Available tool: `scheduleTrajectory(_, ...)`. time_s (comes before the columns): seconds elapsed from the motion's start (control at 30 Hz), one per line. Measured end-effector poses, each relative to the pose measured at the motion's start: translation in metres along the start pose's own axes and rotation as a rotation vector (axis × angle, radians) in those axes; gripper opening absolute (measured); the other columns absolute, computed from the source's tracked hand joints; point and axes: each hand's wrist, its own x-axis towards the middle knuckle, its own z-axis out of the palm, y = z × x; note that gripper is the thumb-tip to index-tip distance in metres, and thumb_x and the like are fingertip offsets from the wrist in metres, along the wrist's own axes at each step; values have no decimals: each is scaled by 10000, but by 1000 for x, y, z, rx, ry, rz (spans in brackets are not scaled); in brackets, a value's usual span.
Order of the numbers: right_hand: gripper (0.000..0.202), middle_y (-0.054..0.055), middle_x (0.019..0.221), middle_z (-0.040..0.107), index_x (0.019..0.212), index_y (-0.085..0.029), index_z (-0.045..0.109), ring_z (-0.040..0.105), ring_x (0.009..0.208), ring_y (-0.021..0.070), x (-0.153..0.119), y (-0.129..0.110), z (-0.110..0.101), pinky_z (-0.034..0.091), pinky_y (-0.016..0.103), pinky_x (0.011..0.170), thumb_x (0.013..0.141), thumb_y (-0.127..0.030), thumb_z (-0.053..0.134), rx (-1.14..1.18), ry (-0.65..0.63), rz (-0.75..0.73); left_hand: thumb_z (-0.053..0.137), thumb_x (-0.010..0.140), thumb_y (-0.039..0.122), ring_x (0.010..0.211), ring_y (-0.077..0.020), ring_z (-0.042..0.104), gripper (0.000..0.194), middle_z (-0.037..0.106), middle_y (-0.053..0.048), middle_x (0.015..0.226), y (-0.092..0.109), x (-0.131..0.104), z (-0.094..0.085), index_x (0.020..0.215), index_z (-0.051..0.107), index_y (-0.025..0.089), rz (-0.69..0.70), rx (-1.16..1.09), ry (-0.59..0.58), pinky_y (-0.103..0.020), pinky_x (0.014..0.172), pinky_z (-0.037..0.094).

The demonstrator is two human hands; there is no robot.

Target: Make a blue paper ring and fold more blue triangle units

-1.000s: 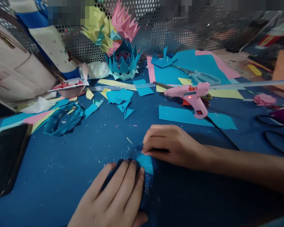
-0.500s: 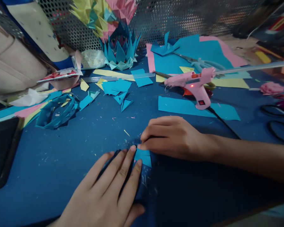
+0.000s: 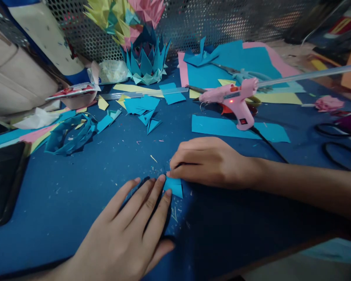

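A small folded piece of blue paper [image 3: 174,187] lies on the dark blue table, partly covered by my fingers. My left hand [image 3: 134,226] rests flat with fingers spread, its index and middle fingertips on the paper's left side. My right hand [image 3: 207,164] is closed, fingers curled and pressed together, with the thumb tip at the paper's upper edge. How much of the paper sits between its fingers is hidden. Beyond my right hand is a blue paper strip [image 3: 216,127], with a pink glue gun [image 3: 234,100] standing over it, its red light lit.
Folded blue paper pieces [image 3: 143,107] lie mid-table. Behind them stands a blue paper flower [image 3: 148,64]. A curved blue paper band [image 3: 71,136] and a black phone [image 3: 6,183] are at left. Light blue scissors [image 3: 248,76] rest on blue sheets. The black cord [image 3: 270,144] trails behind my right arm.
The view has shifted slightly, so the table things appear a little higher and farther left. Both hands keep nearly the same pose on the blue paper.
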Motion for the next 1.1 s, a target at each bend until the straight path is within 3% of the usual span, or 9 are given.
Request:
scheduleTrajectory(0.23,307,30,1008,673,994,-172,663,547,837,141,1,3,-5,390,297,713,1070,-213,368,-132,-54,-117,440,1046,423,1277,-292,562,447,596,-136,1395,-1,1,1,1275,660,108,10,6,3,-437,1212,187)
scheduleTrajectory(0.47,267,38,990,649,945,-192,664,507,841,163,3,5,-9,397,313,700,1036,-295,434,-41,-86,-100,425,1053,407,1198,-278,610,422,680,-111,1277,-3,3,-2,1239,690,137,-5,1,9,-425,1185,233)
scheduleTrajectory(0.73,358,31,904,619,736,-198,595,435,767,168,5,4,-14,313,333,619,1033,-299,422,-181,-76,-117,434,1052,378,1120,-283,646,406,718,-141,1126,-1,3,-4,1225,704,127,-8,66,41,-447,1150,278)
scheduleTrajectory(1.1,342,15,833,606,689,-181,553,424,717,148,3,6,-14,297,318,620,1010,-242,454,-152,-32,-147,364,1079,386,1211,-314,608,435,640,-192,1304,12,-3,-8,1370,600,164,-71,226,-20,-522,1166,262)
